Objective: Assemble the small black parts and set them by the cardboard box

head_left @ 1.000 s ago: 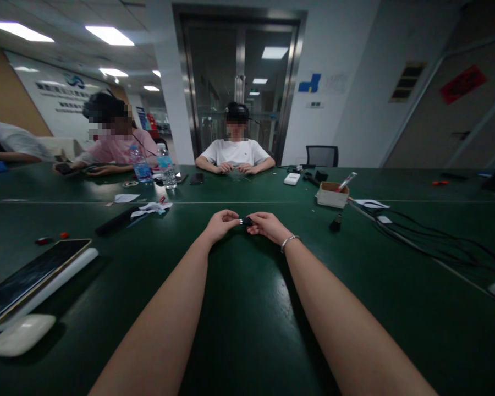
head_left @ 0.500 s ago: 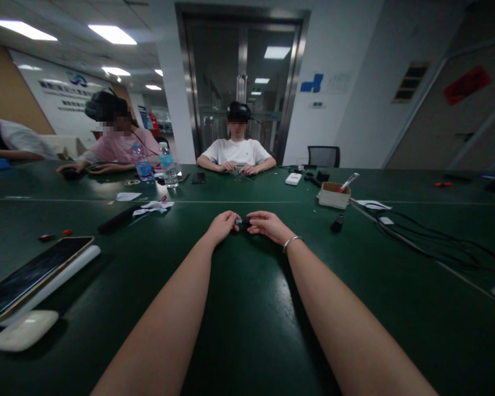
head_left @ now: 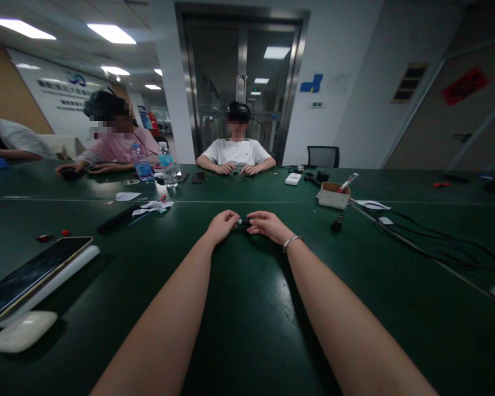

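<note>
Between my two hands, just above the green table (head_left: 247, 308), is a small dark object with a silvery end (head_left: 243, 221). My left hand (head_left: 223, 226) pinches the silvery end on its left side. The black end sits in the fingers of my right hand (head_left: 267, 226), which has a silver bracelet at the wrist. The object is too small to make out in detail, and the fingertips partly cover it.
Left lie a phone (head_left: 37, 275), a white case (head_left: 23, 331), a black tube-like item (head_left: 117, 219) and bottles (head_left: 168, 168). Right are a small box (head_left: 333, 196), a black piece (head_left: 337, 223) and cables (head_left: 433, 236). People sit across and at far left.
The fingers of my left hand have closed in slightly round the silvery end. My right hand has hardly moved. The hands of the person opposite have shifted a little.
</note>
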The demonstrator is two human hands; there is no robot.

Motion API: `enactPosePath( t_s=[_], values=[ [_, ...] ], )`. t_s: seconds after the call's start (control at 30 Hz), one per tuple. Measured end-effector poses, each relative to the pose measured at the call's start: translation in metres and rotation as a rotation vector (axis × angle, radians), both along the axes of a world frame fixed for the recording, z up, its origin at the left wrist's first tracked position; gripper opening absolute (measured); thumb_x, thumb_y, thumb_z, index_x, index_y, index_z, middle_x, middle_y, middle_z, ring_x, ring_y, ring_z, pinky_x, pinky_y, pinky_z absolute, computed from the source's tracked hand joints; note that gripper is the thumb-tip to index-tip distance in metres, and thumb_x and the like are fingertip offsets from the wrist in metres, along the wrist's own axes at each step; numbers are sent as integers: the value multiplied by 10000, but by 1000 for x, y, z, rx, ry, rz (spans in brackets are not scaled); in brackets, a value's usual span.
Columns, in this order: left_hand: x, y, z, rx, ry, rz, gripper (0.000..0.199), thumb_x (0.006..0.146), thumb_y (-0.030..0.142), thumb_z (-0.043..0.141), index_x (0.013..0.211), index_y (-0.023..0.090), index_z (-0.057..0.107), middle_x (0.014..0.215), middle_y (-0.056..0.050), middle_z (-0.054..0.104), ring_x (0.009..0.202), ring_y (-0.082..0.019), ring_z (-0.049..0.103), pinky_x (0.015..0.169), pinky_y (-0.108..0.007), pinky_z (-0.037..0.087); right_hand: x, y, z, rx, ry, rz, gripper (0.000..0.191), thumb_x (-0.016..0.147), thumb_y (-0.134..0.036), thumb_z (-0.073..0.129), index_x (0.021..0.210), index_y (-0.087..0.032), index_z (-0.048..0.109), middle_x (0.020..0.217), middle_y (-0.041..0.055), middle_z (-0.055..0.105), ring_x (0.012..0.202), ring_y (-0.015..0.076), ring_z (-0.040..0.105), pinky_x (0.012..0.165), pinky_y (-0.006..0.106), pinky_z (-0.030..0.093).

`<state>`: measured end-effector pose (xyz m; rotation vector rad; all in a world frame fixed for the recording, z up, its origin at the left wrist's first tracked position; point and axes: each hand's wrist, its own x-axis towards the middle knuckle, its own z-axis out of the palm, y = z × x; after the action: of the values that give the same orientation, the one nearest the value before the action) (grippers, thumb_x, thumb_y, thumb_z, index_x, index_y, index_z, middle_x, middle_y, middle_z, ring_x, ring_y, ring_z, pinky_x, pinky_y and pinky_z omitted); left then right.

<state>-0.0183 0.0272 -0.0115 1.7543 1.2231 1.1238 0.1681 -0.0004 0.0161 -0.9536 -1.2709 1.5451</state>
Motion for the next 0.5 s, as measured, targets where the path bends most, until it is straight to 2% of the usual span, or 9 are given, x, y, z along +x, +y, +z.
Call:
enactPosePath(
  t_s=[0.07,0.13,0.23,0.33,0.5],
  values=[
    [0,1,-1,6,43,-5,305,821,420,465,879,177,640,661,-16,593,615,-137,537,622,-264,424,0,0,-1,6,2,1,213,815,56,525,976,-69,588,660,61,673,555,121,681,583,195,581],
    [0,2,-2,17,58,5,310,828,425,452,890,189,643,687,-15,601,622,-135,537,634,-265,428,0,1,-2,12,7,-1,207,812,50,536,972,-71,588,673,63,676,557,119,681,586,197,582],
    [0,2,-2,30,28,22,236,773,334,539,943,200,635,784,-13,618,664,-127,547,678,-261,436,0,1,-2,10,11,-7,203,810,45,548,971,-75,584,694,67,679,553,114,678,586,197,583],
    [-1,2,-3,39,-5,26,255,717,246,584,963,194,627,777,-9,606,671,-124,545,691,-259,439,0,2,-2,1,5,-14,209,819,50,523,974,-78,580,701,67,680,547,108,676,581,189,581],
    [-1,3,-5,21,5,3,251,786,348,534,954,184,623,707,-17,611,643,-134,550,666,-267,442,1,2,-3,10,8,1,224,812,52,524,977,-85,584,703,52,677,561,107,679,586,186,582]
  ],
)
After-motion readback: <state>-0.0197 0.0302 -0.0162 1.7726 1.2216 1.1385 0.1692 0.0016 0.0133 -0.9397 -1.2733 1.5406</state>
